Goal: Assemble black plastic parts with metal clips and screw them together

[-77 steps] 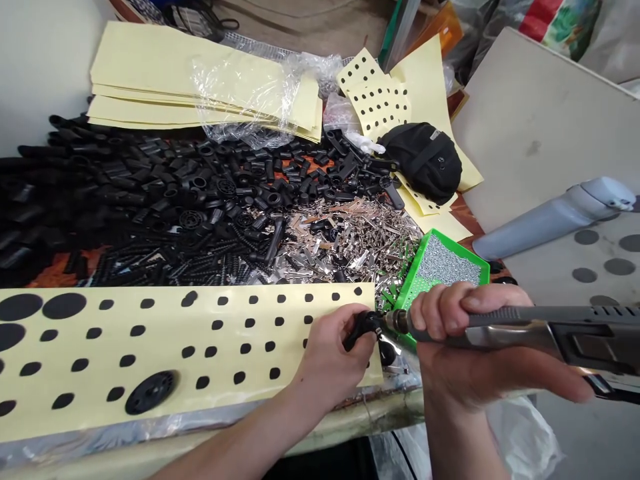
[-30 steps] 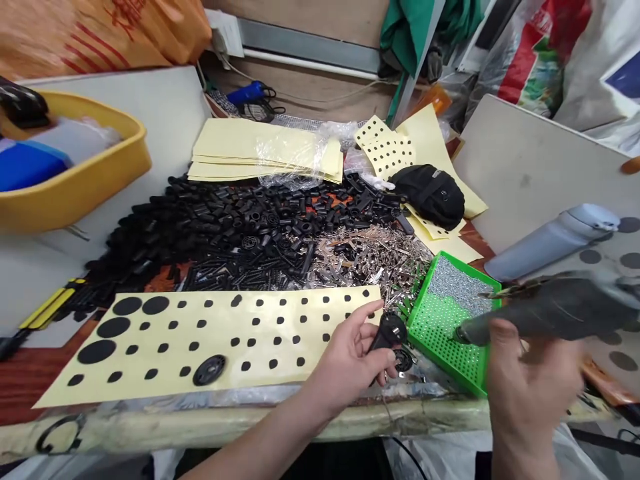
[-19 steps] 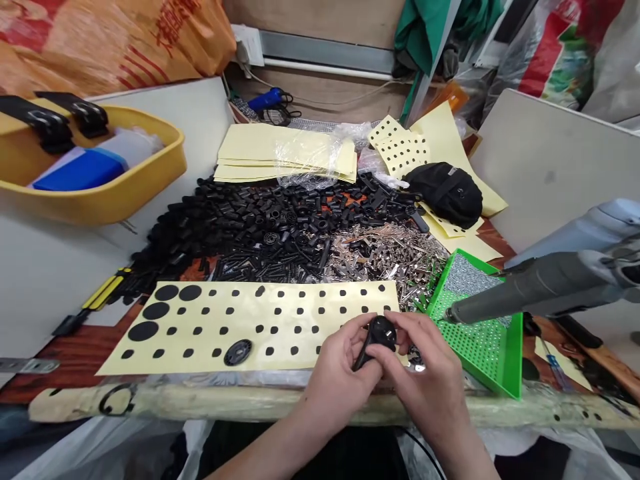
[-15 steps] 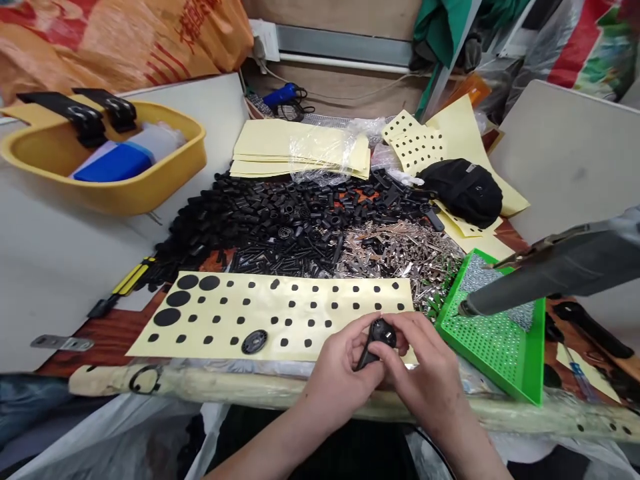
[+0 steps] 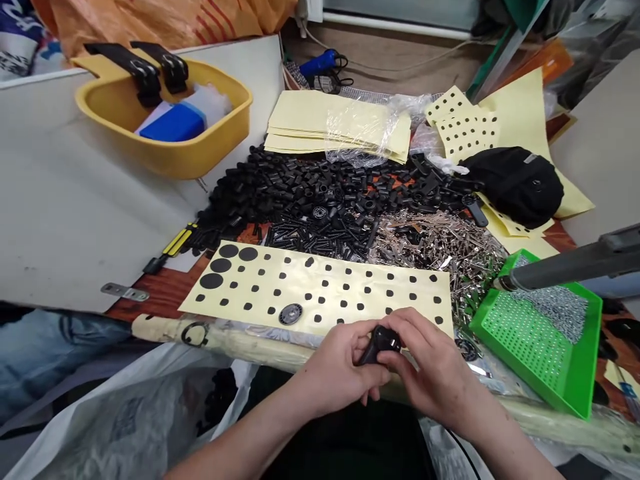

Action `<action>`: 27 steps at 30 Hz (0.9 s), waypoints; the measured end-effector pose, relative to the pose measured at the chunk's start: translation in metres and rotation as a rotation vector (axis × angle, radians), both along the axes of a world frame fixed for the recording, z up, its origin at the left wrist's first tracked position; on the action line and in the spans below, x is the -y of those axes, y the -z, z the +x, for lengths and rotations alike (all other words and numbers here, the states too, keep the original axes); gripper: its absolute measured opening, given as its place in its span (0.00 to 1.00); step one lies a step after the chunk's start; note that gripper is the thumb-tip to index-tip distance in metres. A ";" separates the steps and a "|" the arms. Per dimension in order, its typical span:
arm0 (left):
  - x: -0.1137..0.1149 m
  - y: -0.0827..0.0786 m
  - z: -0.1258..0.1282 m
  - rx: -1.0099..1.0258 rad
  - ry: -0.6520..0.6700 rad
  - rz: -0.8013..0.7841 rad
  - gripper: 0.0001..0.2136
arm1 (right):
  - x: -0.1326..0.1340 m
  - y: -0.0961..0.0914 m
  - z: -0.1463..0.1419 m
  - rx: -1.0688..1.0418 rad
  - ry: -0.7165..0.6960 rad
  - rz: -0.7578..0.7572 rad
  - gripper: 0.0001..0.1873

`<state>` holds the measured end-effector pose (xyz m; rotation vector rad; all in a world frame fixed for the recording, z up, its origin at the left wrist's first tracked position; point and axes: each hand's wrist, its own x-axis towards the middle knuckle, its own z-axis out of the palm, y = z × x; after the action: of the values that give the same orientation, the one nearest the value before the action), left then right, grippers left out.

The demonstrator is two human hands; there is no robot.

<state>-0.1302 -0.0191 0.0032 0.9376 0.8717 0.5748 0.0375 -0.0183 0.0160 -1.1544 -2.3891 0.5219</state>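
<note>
At six o'clock, your left grip [image 5: 341, 364] and right grip [image 5: 436, 368] pinch a black part [image 5: 379, 343], apparently an adjustment calling next for steadiness.

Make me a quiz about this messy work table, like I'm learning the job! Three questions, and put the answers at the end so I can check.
1. Pick one. What do the person's left grip and right grip both hold?
A) a paper cup
B) a small black plastic part
C) a folded yellow cloth

2. True or false? A black slotted disc lies on the yellow sheet with black spots.

3. Fill in the missing colour: small grey pieces lie heaped in the far part of a ____ tray.

Key:
1. B
2. True
3. green
</note>
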 end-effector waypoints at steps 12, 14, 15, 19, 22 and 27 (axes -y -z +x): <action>0.032 0.005 -0.046 0.240 -0.225 -0.182 0.16 | -0.001 0.025 -0.031 -0.076 -0.253 0.095 0.19; 0.041 0.004 -0.062 0.189 -0.367 -0.193 0.18 | -0.004 0.023 -0.046 -0.164 -0.277 -0.043 0.19; 0.046 0.002 -0.071 0.155 -0.442 -0.191 0.18 | -0.007 0.022 -0.053 -0.201 -0.265 -0.086 0.20; 0.057 -0.006 -0.109 -0.016 -0.669 -0.129 0.22 | -0.027 0.024 -0.079 -0.250 -0.114 -0.109 0.11; 0.058 -0.011 -0.134 -0.251 -0.784 -0.017 0.23 | -0.048 0.028 -0.104 -0.252 -0.006 -0.118 0.07; 0.046 -0.010 -0.158 -0.877 -0.779 0.169 0.18 | -0.079 0.032 -0.159 -0.086 0.050 -0.146 0.09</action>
<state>-0.2887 -0.0651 0.0132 0.9919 2.0487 0.9213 -0.1215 0.0612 -0.0161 -1.2243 -2.2750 0.7250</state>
